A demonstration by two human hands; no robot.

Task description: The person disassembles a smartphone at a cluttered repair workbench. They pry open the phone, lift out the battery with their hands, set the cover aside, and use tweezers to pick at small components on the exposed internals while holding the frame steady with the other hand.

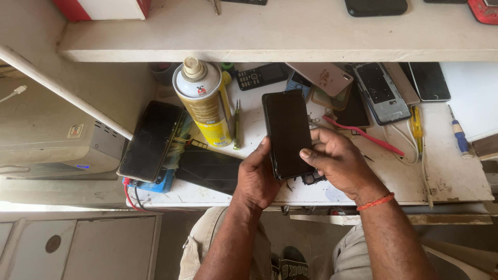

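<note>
Both hands hold a black phone [287, 134] above the white bench [446, 176], its dark screen facing up and its long axis running away from the person. The left hand [258, 179] grips the lower left edge, fingers clenched on the phone with the thumb lying along its side. The right hand [337, 161] grasps the lower right edge, its thumb [310, 154] pressed on the glass and the other fingers curled behind. An orange band [375, 201] circles the right wrist. Left of the phone stands a yellow spray can [205, 101], tilted, with a green screwdriver [236, 126] just beside it. Further left lies another dark phone [150, 140]. To the right lie a pink strip [363, 135], an opened phone frame [381, 93] and a yellow screwdriver [416, 124].
</note>
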